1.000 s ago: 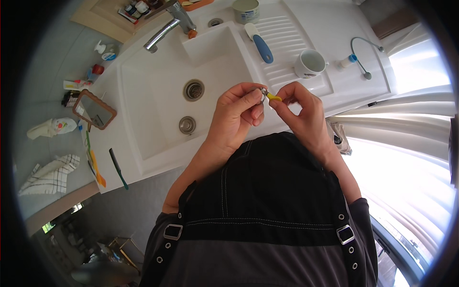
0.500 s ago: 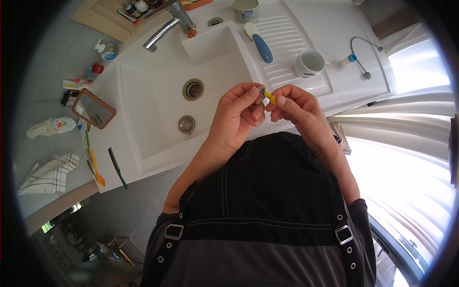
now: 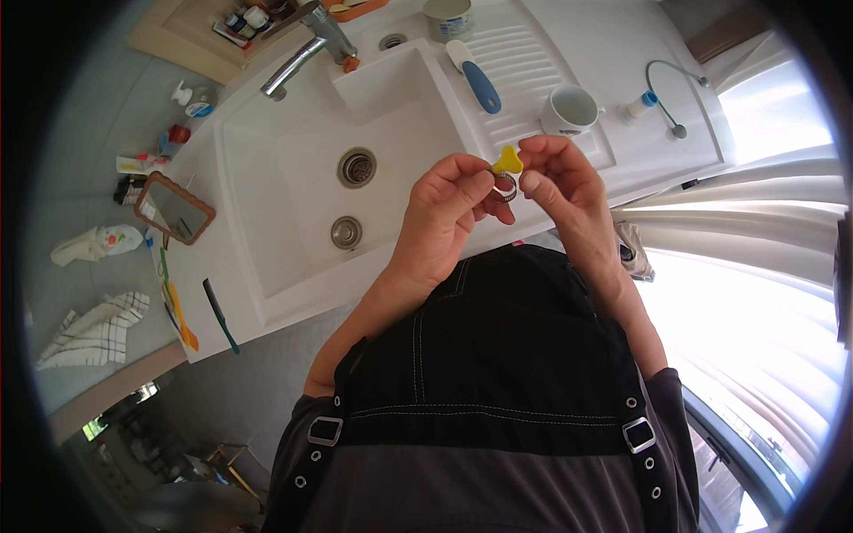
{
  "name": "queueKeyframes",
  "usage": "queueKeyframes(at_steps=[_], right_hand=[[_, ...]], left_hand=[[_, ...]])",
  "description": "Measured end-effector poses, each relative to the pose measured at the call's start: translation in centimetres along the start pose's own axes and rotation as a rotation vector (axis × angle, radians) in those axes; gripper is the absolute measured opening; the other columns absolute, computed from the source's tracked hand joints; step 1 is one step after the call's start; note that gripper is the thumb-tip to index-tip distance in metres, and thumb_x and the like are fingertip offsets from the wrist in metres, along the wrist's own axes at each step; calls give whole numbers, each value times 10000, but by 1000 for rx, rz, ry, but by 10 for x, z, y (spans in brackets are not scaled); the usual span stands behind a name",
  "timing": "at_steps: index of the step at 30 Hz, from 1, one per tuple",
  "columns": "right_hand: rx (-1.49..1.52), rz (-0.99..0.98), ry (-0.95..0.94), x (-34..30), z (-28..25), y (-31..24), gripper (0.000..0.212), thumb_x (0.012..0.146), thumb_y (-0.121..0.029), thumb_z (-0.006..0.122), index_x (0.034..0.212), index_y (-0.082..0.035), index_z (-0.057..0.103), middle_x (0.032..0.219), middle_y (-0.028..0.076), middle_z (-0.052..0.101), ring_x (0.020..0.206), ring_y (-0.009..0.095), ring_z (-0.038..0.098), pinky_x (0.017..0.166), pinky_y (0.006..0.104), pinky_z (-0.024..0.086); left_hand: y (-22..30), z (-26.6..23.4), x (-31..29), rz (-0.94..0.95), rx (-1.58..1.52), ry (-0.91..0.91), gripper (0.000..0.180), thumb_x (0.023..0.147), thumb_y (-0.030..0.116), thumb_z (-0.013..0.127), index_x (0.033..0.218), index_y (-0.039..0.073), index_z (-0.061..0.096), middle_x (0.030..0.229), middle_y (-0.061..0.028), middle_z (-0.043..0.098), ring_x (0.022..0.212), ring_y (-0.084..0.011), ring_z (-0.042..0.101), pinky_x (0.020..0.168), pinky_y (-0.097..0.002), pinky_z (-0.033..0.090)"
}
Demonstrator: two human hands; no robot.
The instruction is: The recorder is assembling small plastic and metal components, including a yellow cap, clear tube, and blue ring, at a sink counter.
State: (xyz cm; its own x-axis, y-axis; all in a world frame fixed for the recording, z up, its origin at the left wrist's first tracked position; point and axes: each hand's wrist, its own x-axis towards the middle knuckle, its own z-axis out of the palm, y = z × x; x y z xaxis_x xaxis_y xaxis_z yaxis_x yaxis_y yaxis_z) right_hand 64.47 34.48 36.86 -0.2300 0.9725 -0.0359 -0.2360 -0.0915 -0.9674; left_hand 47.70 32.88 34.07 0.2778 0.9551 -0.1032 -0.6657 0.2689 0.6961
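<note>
A metal hose clamp (image 3: 508, 194) with a yellow butterfly-shaped key (image 3: 507, 161) sits between my hands, above the front edge of the sink. My left hand (image 3: 444, 204) is closed on it, thumb and index finger pinching the band beside the key. The ridged loop of the band shows below the yellow key. Just to the right, my right hand (image 3: 573, 182) has its thumb and fingers parted around the key's right side. Its fingertips are close to the key; whether one touches it is hard to see.
Below my hands lies the white sink (image 3: 293, 178) with a chrome faucet (image 3: 311, 53). On the ribbed drainer are a blue-handled brush-like tool (image 3: 482, 87), a white mug (image 3: 570, 108) and a can (image 3: 449, 19). Leftward are a framed mirror (image 3: 174, 208) and a dark comb (image 3: 220, 315).
The yellow key has turned so its broad face and the clamp's loop now show. My right fingers have moved apart from their pinch on the key. My left hand keeps its hold.
</note>
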Motion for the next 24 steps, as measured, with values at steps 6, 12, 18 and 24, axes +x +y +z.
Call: queueKeyframes(at_steps=[6,12,18,24], right_hand=[[-153,56,-88,-2,-8,11,196,918,-108,628,1068,12,591,882,16,647,786,54,576,709,205,462],[-57,79,-94,0,-7,7,154,958,-137,568,1029,-3,591,841,3,632,727,52,544,649,203,440],[148,118,-93,0,-2,6,166,960,-157,568,1026,-6,594,824,8,624,680,62,532,613,211,428],[52,143,-208,2,-7,-5,201,919,-126,627,1057,21,620,807,37,644,673,102,601,633,225,479]], left_hand=[[-2,3,1,-42,-34,10,126,919,118,610,981,9,597,926,-87,660,756,-193,633,748,-328,513],[-3,4,1,-76,-66,-45,128,905,89,618,992,-4,626,893,-68,643,750,-155,587,730,-282,477],[0,6,1,-100,-27,-55,108,909,111,611,964,18,622,866,-44,610,694,-128,516,728,-293,440],[6,10,-2,-158,5,-47,129,925,133,593,975,17,615,843,-38,578,634,-122,508,673,-302,426]])
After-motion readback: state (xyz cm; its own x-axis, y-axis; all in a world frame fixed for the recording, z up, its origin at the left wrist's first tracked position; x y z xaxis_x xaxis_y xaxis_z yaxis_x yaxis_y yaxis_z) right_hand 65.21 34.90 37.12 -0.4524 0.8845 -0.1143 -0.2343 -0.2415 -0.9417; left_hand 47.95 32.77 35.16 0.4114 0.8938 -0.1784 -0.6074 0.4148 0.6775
